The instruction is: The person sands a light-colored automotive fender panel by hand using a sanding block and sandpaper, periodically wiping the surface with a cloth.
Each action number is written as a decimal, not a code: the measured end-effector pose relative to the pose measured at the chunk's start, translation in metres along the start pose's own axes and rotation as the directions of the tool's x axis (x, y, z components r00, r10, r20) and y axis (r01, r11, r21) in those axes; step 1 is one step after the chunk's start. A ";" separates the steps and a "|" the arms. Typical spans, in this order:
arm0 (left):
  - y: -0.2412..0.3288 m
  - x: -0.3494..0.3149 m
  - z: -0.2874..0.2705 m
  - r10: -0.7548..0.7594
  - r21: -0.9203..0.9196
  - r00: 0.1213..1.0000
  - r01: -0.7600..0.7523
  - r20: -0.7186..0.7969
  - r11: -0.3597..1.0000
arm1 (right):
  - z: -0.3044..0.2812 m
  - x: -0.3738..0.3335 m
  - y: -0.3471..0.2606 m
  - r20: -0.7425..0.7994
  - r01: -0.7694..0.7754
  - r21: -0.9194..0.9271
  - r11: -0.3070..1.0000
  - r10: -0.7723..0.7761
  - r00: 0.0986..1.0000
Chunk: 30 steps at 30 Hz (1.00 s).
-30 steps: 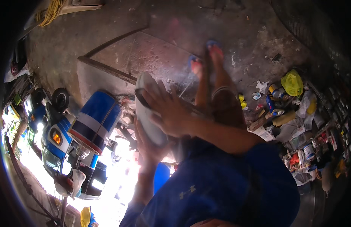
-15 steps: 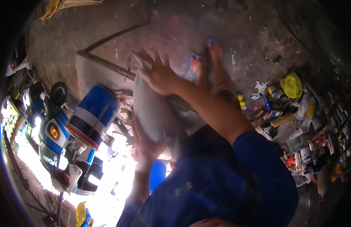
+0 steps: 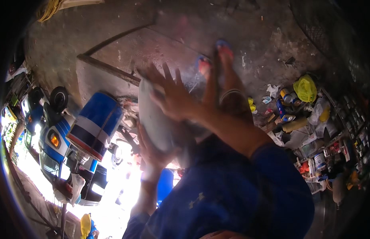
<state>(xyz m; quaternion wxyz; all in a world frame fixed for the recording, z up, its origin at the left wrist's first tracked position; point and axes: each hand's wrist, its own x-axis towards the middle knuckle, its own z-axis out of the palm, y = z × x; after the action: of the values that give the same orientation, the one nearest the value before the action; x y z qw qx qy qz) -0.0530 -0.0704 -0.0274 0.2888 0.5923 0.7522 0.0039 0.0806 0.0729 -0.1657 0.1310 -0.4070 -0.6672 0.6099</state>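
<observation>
A smooth, pale grey curved panel lies tilted against my lap, rounded like a body part of a motorbike. Its lower side is in shadow and I cannot make out its full outline. My left hand is wrapped round the panel's near left edge, fingers along its side. Across the far top of it reaches my right hand, its fingers stretched and spread, blurred by motion. Near those fingertips is a small dark edge that I cannot identify; whether anything lies under the palm is hidden.
A blue, white and red drum stands to the left, by a blue vehicle with an orange lamp. On the right are a yellow-green plastic bag, cans and litter. A blue container is beside my left forearm. Ahead lies a bar frame.
My right hand has turned and slid a little nearer over the panel, its fingers spreading wider. A thin flat piece seen earlier by its fingers no longer shows plainly. My left hand keeps its hold.
</observation>
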 end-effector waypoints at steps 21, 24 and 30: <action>0.051 0.143 -0.011 0.139 0.431 0.955 -0.244 0.261 0.869 | -0.100 -0.045 0.058 0.090 -0.300 0.733 0.610 0.350 0.932; 0.042 0.139 -0.006 0.195 0.368 0.950 -0.276 0.243 0.888 | -0.065 -0.049 0.069 0.040 -0.135 0.844 0.519 0.190 0.981; 0.035 0.126 -0.005 0.271 0.280 0.960 -0.281 0.077 0.918 | -0.022 -0.048 0.036 -0.243 0.062 0.463 0.884 0.059 0.968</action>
<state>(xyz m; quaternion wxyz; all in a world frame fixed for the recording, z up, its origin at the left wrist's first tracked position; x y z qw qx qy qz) -0.0406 0.0547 -0.0653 0.2099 0.7280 0.6482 -0.0759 0.1397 0.0520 -0.1785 0.3085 -0.4364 -0.4793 0.6962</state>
